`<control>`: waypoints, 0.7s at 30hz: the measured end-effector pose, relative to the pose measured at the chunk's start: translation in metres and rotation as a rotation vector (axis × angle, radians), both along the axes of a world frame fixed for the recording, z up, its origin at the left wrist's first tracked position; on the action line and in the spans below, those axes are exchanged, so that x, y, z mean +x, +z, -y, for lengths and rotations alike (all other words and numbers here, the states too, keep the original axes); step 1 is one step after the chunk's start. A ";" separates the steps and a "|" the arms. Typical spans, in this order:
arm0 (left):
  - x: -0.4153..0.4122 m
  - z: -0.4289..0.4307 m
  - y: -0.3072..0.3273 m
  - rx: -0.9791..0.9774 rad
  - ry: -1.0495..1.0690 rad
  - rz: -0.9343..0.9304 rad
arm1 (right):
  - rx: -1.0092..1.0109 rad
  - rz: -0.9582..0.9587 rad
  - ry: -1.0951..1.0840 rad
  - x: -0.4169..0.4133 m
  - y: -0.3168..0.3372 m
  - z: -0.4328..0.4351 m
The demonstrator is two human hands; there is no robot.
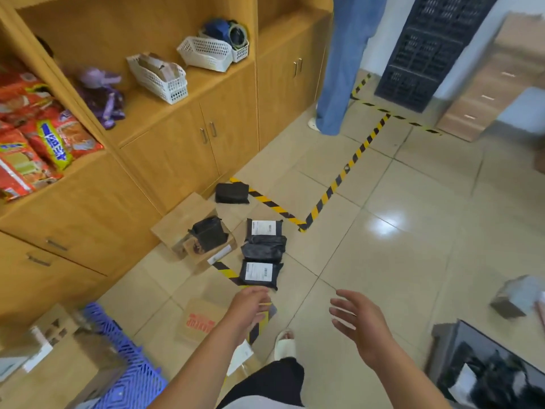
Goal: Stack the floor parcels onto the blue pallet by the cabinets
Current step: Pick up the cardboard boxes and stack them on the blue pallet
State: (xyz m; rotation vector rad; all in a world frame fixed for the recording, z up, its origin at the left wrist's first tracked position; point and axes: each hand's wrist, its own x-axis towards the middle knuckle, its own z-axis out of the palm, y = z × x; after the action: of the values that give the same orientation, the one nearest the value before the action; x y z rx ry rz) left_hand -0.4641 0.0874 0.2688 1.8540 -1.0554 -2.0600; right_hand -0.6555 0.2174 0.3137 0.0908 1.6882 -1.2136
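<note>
Several black bagged parcels lie on the tiled floor ahead: one with a white label (259,274) nearest me, a crumpled one (264,246) behind it, another labelled one (264,227), and one by the cabinet (232,192). A black parcel (210,234) sits on cardboard boxes (182,222). A flat cardboard box with red print (200,320) lies under my left hand (250,305), which hovers with fingers relaxed. My right hand (358,323) is open, fingers spread, holding nothing. The blue pallet (129,361) is at lower left with cardboard boxes (59,355) on it.
Wooden cabinets (177,149) line the left side, shelves holding snack packs and white baskets. A person in blue jeans (342,78) stands by the cabinets. Yellow-black tape (339,184) marks the floor. A dark crate (427,48) leans on the far wall; a black bin (486,370) stands at lower right.
</note>
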 end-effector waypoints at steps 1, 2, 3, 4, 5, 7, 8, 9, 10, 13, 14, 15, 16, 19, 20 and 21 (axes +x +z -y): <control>-0.011 0.017 0.001 0.001 0.021 -0.010 | -0.013 -0.006 0.012 -0.017 0.004 0.020; -0.021 0.034 0.003 0.001 0.047 -0.015 | -0.027 -0.009 0.021 -0.032 0.008 0.041; -0.029 0.051 0.005 0.001 0.078 -0.015 | -0.037 -0.007 0.028 -0.046 0.011 0.062; -0.035 0.066 0.007 -0.002 0.104 -0.008 | -0.044 -0.003 0.035 -0.057 0.014 0.082; -0.039 0.080 0.010 -0.001 0.121 0.003 | -0.046 0.005 0.040 -0.066 0.016 0.101; -0.044 0.105 0.012 0.006 0.156 0.006 | -0.042 0.038 0.055 -0.078 0.014 0.138; -0.044 0.117 0.012 0.010 0.190 -0.003 | -0.034 0.059 0.074 -0.083 0.010 0.158; -0.043 0.130 0.010 0.011 0.238 -0.004 | -0.025 0.078 0.098 -0.088 0.005 0.178; -0.040 0.143 0.007 0.011 0.293 0.004 | -0.019 0.092 0.130 -0.092 0.000 0.201; -0.025 0.176 -0.010 0.035 0.488 0.068 | -0.001 0.137 0.244 -0.101 -0.015 0.277; -0.020 0.184 -0.013 0.046 0.571 0.091 | 0.008 0.163 0.289 -0.104 -0.019 0.303; -0.015 0.190 -0.016 0.064 0.652 0.116 | 0.017 0.193 0.337 -0.106 -0.022 0.329; -0.012 0.194 -0.017 0.080 0.721 0.133 | 0.021 0.211 0.379 -0.110 -0.023 0.352; -0.004 0.208 -0.013 0.115 0.898 0.175 | 0.025 0.219 0.516 -0.113 -0.028 0.425; -0.002 0.214 -0.014 0.119 0.952 0.183 | 0.026 0.213 0.563 -0.111 -0.029 0.451; 0.000 0.221 -0.016 0.124 0.995 0.192 | 0.037 0.198 0.597 -0.108 -0.031 0.474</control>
State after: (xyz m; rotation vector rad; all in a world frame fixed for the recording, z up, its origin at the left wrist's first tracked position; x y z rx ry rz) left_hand -0.4641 -0.1334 0.2533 2.0356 0.0526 -1.3707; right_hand -0.7638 -0.2569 0.2823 -0.2485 1.4194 -0.6992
